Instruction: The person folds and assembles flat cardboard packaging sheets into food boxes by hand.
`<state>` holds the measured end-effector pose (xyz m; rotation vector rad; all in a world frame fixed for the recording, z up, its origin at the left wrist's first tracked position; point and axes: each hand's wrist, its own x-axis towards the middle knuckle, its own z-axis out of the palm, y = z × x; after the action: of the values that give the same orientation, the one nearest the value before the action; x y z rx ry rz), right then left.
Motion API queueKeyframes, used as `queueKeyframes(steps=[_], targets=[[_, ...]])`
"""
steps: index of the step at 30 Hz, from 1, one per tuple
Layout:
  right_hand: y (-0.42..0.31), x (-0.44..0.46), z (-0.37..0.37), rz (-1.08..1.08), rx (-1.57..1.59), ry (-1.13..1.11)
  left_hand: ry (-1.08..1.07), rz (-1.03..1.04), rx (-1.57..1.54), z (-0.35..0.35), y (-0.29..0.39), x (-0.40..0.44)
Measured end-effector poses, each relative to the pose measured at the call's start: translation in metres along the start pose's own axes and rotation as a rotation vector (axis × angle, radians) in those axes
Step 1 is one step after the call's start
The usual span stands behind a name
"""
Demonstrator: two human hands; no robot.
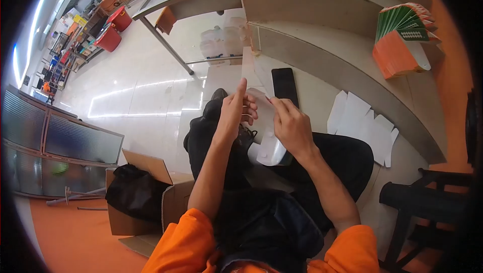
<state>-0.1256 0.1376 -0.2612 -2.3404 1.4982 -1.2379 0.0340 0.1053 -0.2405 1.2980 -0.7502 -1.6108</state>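
Note:
My right hand [292, 126] is closed, thumb and fingers pinching a white card piece [272, 148] over my lap. The piece looks glossy, with a rounded lower end and small round marks. Its upper part runs up between my hands and is partly hidden by the fingers. Just left of it, my left hand [234, 111] is open, thumb pointing up and fingers loosely curved, with nothing visibly gripped. A black phone [285, 87] lies on the floor beyond my right hand. Flat white card cutouts [361, 126] lie overlapping on the floor to the right.
Fanned green and orange cartons [402, 41] stand on the curved counter at right. A black stool [417, 202] is at lower right. An open cardboard box [176, 200] holding a black bag [135, 192] sits at left. Red tubs [108, 38] and a glazed panel [75, 140] are farther left.

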Motion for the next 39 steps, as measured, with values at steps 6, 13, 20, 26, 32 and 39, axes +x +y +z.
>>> queueKeyframes(steps=[6, 13, 20, 26, 32, 39], targets=[[0.004, 0.000, 0.003, 0.099, 0.230, 0.029, -0.183, 0.175, 0.065, -0.012, -0.005, 0.006], [0.012, 0.009, -0.012, 0.413, 0.655, 0.042, -0.200, 0.572, 0.184, 0.002, -0.016, 0.004], [0.016, 0.011, -0.018, 0.308, 0.663, 0.089, -0.188, 0.634, 0.210, 0.012, -0.028, 0.001], [0.013, 0.011, -0.018, 0.231, 0.590, 0.119, -0.222, 0.566, 0.165, 0.020, -0.030, -0.003], [0.013, 0.011, -0.015, 0.256, 0.539, 0.195, -0.283, 0.549, 0.099, 0.023, -0.030, -0.003], [0.017, 0.010, -0.014, 0.246, 0.528, 0.207, -0.219, 0.634, 0.225, 0.027, -0.029, -0.006]])
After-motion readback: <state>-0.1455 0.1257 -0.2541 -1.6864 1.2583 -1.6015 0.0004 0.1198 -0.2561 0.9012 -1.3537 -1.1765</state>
